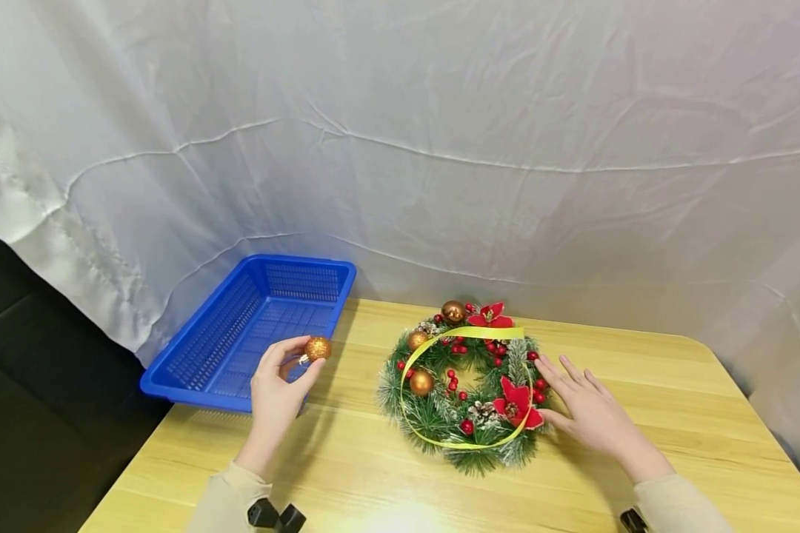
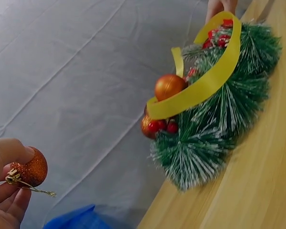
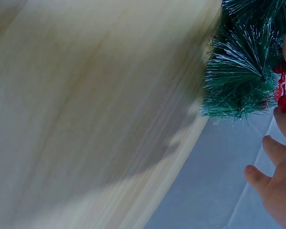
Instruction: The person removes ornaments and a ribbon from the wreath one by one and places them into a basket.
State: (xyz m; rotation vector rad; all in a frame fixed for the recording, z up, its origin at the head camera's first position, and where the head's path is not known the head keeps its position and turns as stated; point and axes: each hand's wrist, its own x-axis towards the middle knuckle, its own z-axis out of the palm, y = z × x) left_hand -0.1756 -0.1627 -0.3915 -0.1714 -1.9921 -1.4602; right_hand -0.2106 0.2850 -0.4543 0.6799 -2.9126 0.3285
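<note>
Between thumb and fingertips my left hand (image 1: 276, 385) pinches a glittery copper-orange Christmas bauble (image 1: 318, 349), held up near the basket's front right corner. Its gold cap and a gold string (image 2: 35, 190) show in the left wrist view. A green Christmas wreath (image 1: 433, 422) lies on the table, with red flowers (image 1: 515, 402), red berries, pine cones and orange baubles (image 1: 421, 383) on it. A yellow ribbon (image 1: 410, 363) loops over its top. My right hand (image 1: 590, 407), fingers spread, rests at the wreath's right edge, fingertips by the red berries (image 3: 284, 103).
A blue plastic basket (image 1: 343, 296) with mesh sides stands at the table's left, left of the wreath. Light wood makes up the tabletop (image 1: 667, 385). Behind it hangs a pale grey cloth (image 1: 440, 207), and something black (image 1: 33, 370) is at far left.
</note>
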